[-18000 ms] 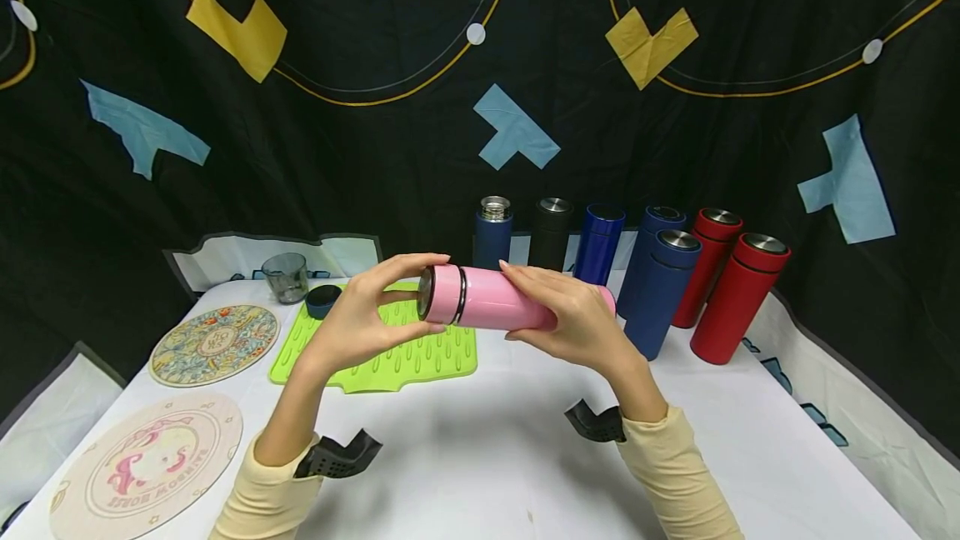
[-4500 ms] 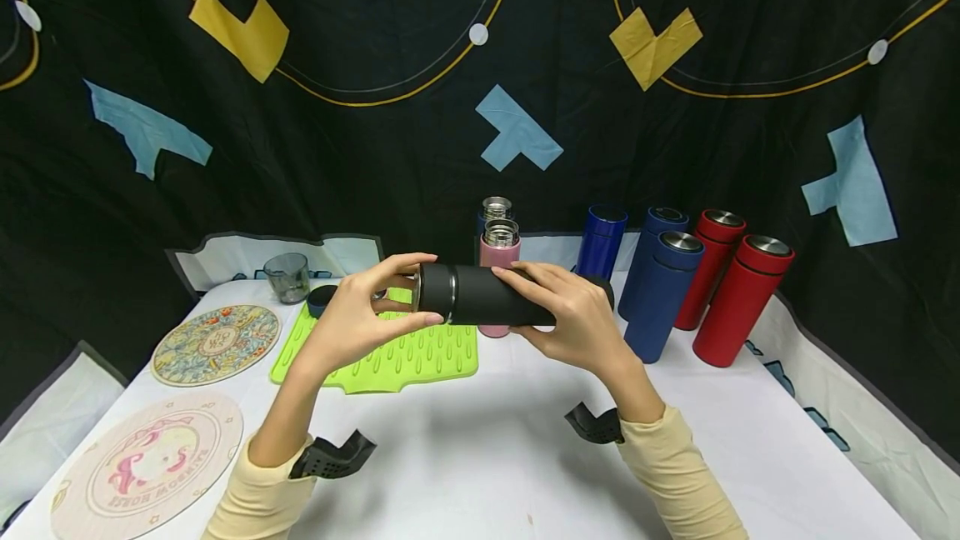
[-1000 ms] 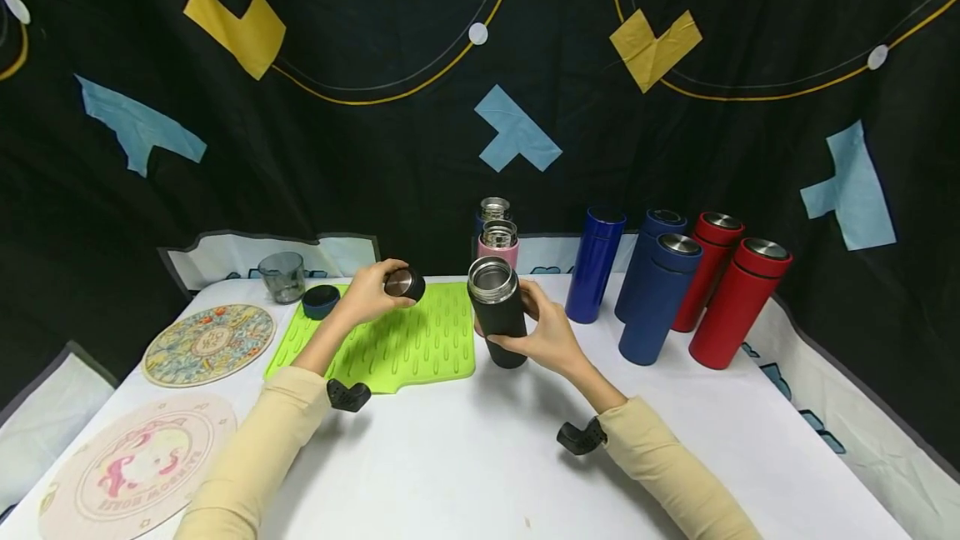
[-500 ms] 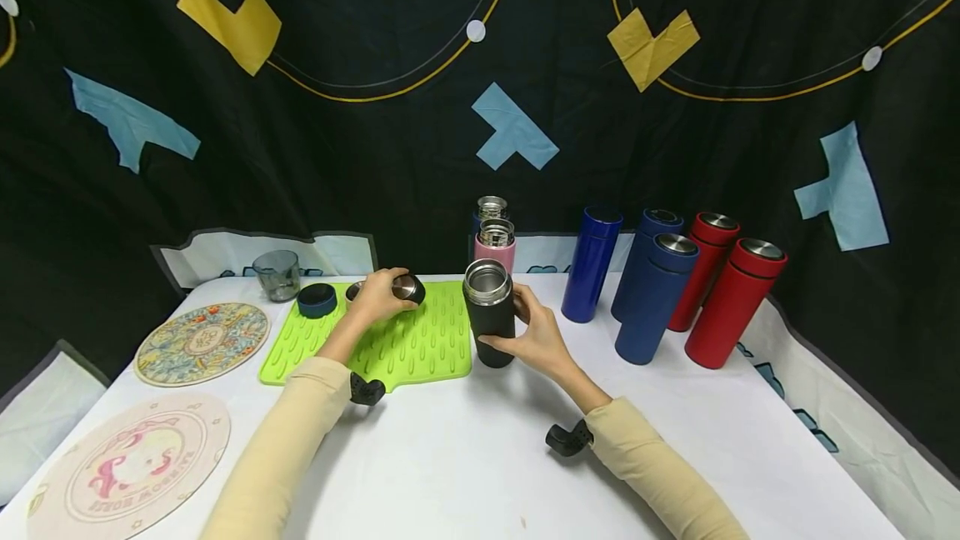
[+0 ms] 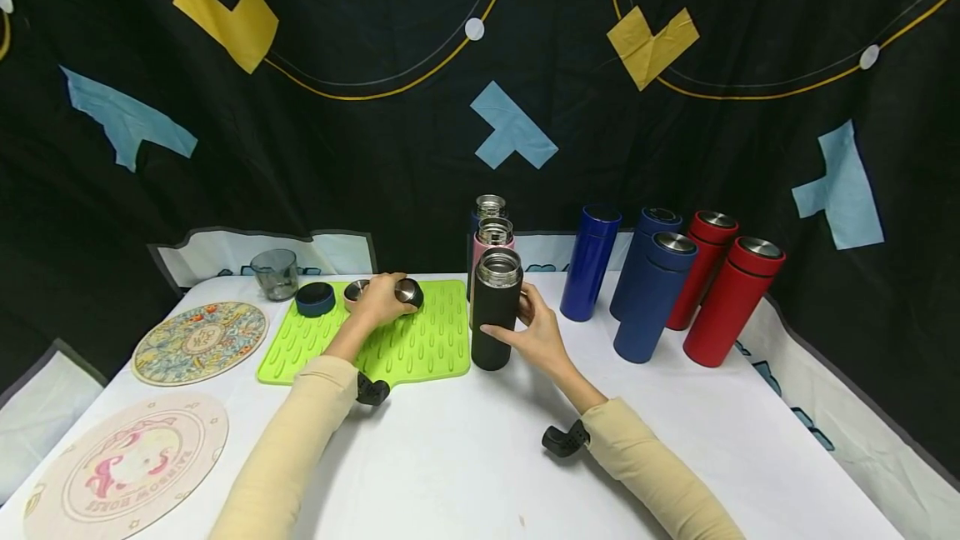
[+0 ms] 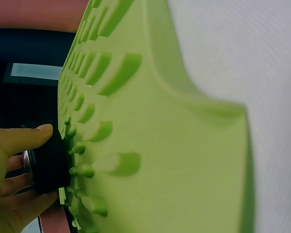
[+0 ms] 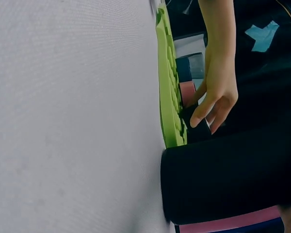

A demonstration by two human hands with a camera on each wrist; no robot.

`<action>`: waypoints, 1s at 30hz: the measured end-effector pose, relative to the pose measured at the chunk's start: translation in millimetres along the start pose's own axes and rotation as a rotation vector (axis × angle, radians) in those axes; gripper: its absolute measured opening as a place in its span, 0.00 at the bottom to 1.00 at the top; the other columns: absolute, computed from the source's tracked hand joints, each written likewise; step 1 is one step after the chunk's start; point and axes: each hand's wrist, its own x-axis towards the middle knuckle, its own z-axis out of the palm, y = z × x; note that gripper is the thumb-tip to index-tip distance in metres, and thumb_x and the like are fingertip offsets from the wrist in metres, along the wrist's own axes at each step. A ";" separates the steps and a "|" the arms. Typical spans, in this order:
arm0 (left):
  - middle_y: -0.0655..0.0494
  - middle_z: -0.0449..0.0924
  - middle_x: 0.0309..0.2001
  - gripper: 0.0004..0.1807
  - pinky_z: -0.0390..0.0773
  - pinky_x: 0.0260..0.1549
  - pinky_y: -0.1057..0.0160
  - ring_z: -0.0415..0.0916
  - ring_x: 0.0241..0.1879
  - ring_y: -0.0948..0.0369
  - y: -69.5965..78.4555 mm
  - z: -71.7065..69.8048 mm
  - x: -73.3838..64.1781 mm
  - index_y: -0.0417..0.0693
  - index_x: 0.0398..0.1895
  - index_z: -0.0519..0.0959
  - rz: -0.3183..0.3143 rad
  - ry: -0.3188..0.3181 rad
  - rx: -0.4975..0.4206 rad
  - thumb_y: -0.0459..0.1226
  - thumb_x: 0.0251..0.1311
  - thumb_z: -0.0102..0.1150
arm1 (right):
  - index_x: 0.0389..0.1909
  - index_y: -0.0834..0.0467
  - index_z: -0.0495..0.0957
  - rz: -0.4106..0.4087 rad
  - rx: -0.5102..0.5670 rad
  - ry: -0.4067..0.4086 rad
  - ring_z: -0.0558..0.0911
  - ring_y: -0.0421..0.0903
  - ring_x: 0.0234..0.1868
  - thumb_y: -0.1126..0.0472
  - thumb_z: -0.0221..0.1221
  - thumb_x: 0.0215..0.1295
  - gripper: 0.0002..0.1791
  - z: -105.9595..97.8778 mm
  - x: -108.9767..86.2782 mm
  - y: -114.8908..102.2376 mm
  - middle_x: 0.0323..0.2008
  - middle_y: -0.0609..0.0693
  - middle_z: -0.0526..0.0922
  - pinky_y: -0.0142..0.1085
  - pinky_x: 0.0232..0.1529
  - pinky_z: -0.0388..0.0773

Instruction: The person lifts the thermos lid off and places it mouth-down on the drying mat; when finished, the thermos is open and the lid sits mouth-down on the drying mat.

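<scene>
My left hand (image 5: 378,300) grips a black bottle lid (image 5: 408,293) with a steel top, low over the green ridged mat (image 5: 442,340). In the left wrist view the lid's edge meets the mat's ridges, thumb on one side and fingers on the other. A pink lid (image 5: 352,293) and a navy lid (image 5: 315,300) lie on the mat to the left. My right hand (image 5: 542,332) grips the lidless black vacuum bottle (image 5: 493,315), upright with its base at the white table. Right behind it stand an open pink bottle (image 5: 481,252) and an open navy bottle (image 5: 490,207).
On the right stand a glossy blue bottle (image 5: 589,265), two matte blue bottles, one in front (image 5: 654,298), and two red bottles, the nearer (image 5: 733,303) furthest right. A grey glass (image 5: 275,275) and two round placemats, one floral (image 5: 201,343), one pink (image 5: 127,465), sit left.
Earlier both hands held the pink bottle, then the black one, lids on. Both are now lidless. My left hand has lowered the black lid to the mat; my right has straightened the black bottle.
</scene>
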 end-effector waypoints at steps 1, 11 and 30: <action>0.31 0.70 0.59 0.38 0.70 0.55 0.40 0.68 0.58 0.38 0.0 1.0 0.9 0.32 0.65 0.67 -0.001 -0.002 0.006 0.39 0.53 0.71 | 0.59 0.70 0.65 0.011 0.004 0.007 0.78 0.59 0.55 0.72 0.72 0.46 0.38 -0.1 0.0 0.0 0.52 0.67 0.79 0.42 0.59 0.73; 0.31 0.74 0.53 0.33 0.74 0.52 0.44 0.73 0.52 0.38 2.5 7.2 3.0 0.27 0.57 0.71 0.052 0.033 0.042 0.36 0.50 0.72 | 0.61 0.67 0.68 0.081 -0.044 0.079 0.77 0.58 0.57 0.68 0.74 0.47 0.38 -1.2 0.7 -3.3 0.54 0.65 0.78 0.48 0.57 0.74; 0.29 0.68 0.60 0.40 0.68 0.56 0.38 0.66 0.60 0.36 6.5 -6.6 -18.6 0.28 0.65 0.65 0.063 -0.018 0.033 0.36 0.51 0.72 | 0.61 0.60 0.71 0.120 -0.134 0.016 0.79 0.54 0.55 0.58 0.76 0.46 0.39 -6.1 3.0 42.8 0.53 0.61 0.80 0.44 0.55 0.76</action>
